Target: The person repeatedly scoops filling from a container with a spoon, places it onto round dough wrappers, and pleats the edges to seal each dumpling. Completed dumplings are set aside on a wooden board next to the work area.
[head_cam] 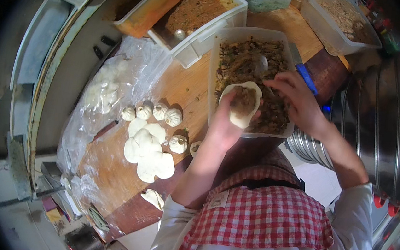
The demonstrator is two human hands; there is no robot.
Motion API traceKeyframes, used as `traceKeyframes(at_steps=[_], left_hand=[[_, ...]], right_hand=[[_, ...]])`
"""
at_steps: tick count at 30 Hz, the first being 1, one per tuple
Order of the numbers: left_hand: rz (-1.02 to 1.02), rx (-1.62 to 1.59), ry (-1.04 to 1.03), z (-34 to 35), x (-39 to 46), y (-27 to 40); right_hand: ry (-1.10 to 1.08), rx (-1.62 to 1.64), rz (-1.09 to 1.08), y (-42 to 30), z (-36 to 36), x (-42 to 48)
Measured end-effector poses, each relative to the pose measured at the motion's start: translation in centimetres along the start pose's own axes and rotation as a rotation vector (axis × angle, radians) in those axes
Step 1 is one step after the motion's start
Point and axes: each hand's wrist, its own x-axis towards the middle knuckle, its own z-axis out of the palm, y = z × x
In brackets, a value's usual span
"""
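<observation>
My left hand (pixel 226 122) holds a round dough wrapper (pixel 238 120) with a mound of brown filling (pixel 244 102) on it, over the near part of a plastic tub (pixel 214 72). In that tub lies dark chopped filling (pixel 239 56), with a metal spoon (pixel 263 63) partly sunk in it. My right hand (pixel 291 96) is just right of the wrapper, above the tub's right side, with bent fingers; whether it holds anything is unclear. To the left on the wooden table, flat dough wrappers (pixel 144 145) overlap in a pile, and several pleated buns (pixel 173 117) sit around it.
Behind stands a larger tub (pixel 212 30) of orange-brown filling; a tub of chopped greens (pixel 266 3) and another tub (pixel 338 37) are farther right. Plastic film (pixel 145 60) covers pale dough pieces at left. Stacked metal steamers (pixel 369 134) stand at right. A blue handle (pixel 306 78) lies beside the tub.
</observation>
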Motion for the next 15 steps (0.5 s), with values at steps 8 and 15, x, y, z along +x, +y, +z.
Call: traceKeyframes(at_steps=[8, 15], left_hand=[[-0.042, 0.247, -0.029, 1.2, -0.8, 0.1], [0.063, 0.400, -0.034, 3.2, -0.7, 0.6]], right_hand=[[-0.182, 0.431, 0.180, 1.5, 0.6, 1.8], [-0.414, 0.624, 0.310, 2.4, 0.4, 3.8]])
